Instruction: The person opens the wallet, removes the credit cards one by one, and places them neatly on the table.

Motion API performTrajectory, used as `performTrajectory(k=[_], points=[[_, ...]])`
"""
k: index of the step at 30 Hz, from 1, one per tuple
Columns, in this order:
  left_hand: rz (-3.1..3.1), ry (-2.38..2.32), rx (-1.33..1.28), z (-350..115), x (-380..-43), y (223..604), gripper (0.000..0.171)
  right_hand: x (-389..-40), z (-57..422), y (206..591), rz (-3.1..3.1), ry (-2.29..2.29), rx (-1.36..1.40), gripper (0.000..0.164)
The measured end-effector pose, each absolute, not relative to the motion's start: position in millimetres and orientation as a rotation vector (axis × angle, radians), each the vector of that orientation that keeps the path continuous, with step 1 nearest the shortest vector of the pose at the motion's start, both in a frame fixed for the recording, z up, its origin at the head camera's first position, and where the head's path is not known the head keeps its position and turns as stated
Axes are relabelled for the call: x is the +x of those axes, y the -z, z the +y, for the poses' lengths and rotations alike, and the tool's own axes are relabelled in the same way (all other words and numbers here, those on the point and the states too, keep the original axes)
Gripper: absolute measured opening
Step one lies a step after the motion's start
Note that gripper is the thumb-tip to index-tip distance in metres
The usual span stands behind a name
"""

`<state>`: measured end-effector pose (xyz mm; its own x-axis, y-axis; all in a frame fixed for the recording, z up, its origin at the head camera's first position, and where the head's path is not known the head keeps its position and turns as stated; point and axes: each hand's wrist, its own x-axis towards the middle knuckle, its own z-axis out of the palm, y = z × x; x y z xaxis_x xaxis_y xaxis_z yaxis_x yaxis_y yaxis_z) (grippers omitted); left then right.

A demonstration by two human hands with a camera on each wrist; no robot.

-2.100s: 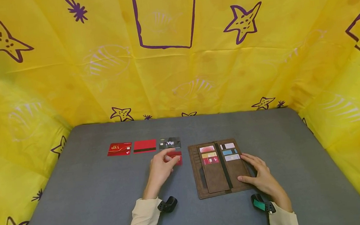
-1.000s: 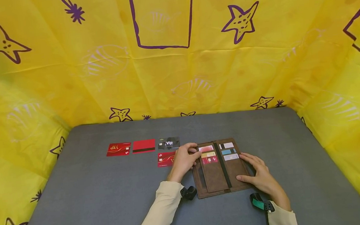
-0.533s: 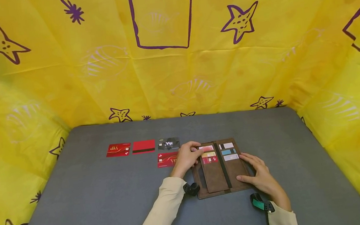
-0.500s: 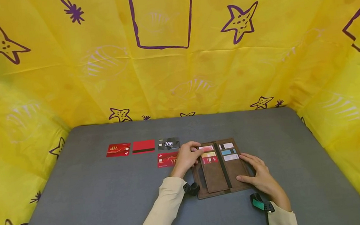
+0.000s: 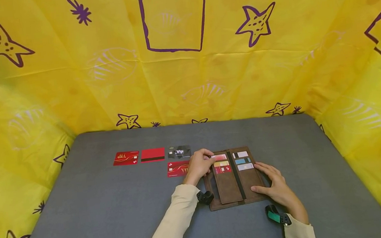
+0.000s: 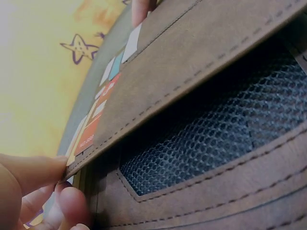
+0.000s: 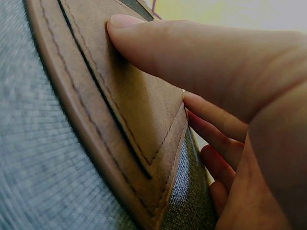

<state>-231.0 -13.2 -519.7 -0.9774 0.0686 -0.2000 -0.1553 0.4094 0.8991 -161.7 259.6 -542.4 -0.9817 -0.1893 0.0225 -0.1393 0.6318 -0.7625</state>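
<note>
Yellow printed sheeting (image 5: 186,70) enclosed your grey desk (image 5: 93,218) on three visible sides. Nearest you, your right hand (image 5: 276,187) rested at the right side of the open brown wallet (image 5: 250,178), fingers spread: thumb on the panel, the others along the outer edge. The wallet lay between your hands, its long axis running away from you, far end leaning slightly left. Toward its far left corner, your left hand (image 5: 199,167) pinched the edge of the inner leaf (image 5: 229,187); from that grip the leaf extended rightward and back toward you, standing apart from the mesh pocket (image 6: 206,139). Your left hand was the nearer to the leaf's free edge. Slotted cards (image 5: 221,164) showed in the leaf. Left of the wallet, your left hand partly hid a red card (image 5: 177,169); beyond it lay a black Vip card (image 5: 179,152).
</note>
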Motion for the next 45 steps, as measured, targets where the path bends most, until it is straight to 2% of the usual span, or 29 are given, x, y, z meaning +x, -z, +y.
performTrajectory(k=[11, 24, 34, 45], points=[[2.576, -1.530, -0.143, -9.3, -235.3, 520.1, 0.013, -161.7, 260.1, 543.6, 2.780, 1.292, -0.284, 0.075], [2.507, -1.572, -0.043, -13.7, -235.8, 520.0, 0.025, -160.8, 259.5, 542.0, 2.782, 1.300, -0.279, 0.075], [2.519, -1.602, -0.036, -15.8, -236.6, 526.4, 0.021, -160.7, 259.0, 544.4, 2.783, 1.299, -0.286, 0.076], [2.471, -1.595, 0.053, -19.7, -239.7, 527.4, 0.032, -161.6, 259.1, 544.0, 2.781, 1.296, -0.278, 0.076]])
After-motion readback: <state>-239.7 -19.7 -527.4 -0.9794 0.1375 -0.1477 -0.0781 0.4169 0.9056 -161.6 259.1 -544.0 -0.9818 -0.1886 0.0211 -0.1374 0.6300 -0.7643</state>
